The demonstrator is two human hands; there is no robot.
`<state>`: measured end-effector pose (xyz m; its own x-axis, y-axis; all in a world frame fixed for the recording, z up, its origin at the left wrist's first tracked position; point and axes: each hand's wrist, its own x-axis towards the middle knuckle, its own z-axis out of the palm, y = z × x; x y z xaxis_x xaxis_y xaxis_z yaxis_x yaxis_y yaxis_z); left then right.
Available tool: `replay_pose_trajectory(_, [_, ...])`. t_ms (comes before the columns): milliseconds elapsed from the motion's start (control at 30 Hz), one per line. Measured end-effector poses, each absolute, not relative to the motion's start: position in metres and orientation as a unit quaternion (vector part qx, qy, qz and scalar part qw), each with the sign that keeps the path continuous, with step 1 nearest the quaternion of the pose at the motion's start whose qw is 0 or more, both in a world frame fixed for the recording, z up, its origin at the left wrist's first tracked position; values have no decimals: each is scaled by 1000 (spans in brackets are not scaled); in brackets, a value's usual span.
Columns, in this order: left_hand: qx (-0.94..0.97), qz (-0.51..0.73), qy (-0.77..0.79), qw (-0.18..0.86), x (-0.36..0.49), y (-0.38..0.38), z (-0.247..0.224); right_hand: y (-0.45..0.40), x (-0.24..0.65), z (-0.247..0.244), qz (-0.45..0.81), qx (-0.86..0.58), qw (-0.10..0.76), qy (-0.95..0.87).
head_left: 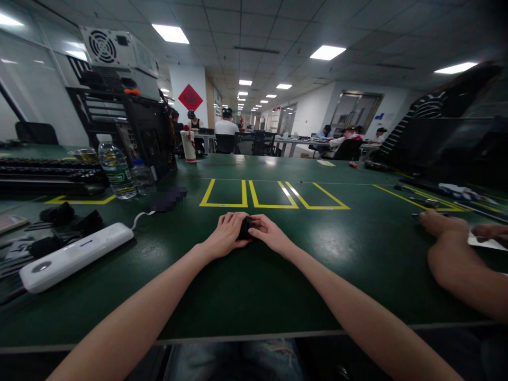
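Note:
A small black object (246, 228) sits between my two hands at the middle of the green table (238, 296); its kind is largely hidden by my fingers. My left hand (228, 231) curves over it from the left, thumb toward me. From the right, my right hand (268, 233) grips the other side with thumb and fingers. Both hands stay low, close to the tabletop. Just beyond them, yellow tape (273, 207) marks three bays on the table.
Left stand a white power strip (79, 255), dark adapters (57, 212), a water bottle (115, 168) and an open computer case (146, 132). A white cup (189, 145) is farther back. At right, a co-worker's hand (444, 223) rests near tools (431, 202).

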<state>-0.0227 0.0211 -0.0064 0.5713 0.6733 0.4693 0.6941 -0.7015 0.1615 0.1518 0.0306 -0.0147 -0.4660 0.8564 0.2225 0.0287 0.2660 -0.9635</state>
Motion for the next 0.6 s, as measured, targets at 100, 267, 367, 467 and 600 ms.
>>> replay_pose_trajectory(100, [-886,-255,-388,23,-23,21,-7,31,152,-15,513,-301,408,-693])
replay_pose_trajectory(267, [-886,-257,-385,26,-23,21,-7,29,152,-15,502,-297,425,-692])
replay_pose_trajectory(367, [-886,-257,-385,27,-23,20,-7,30,151,-15,494,-302,428,-694])
replay_pose_trajectory(467, [-886,-258,-384,23,-22,20,-6,32,152,-16,496,-320,420,-689])
replay_pose_trajectory(600, [-888,-252,-385,19,-23,20,-5,30,153,-14,508,-317,401,-693])
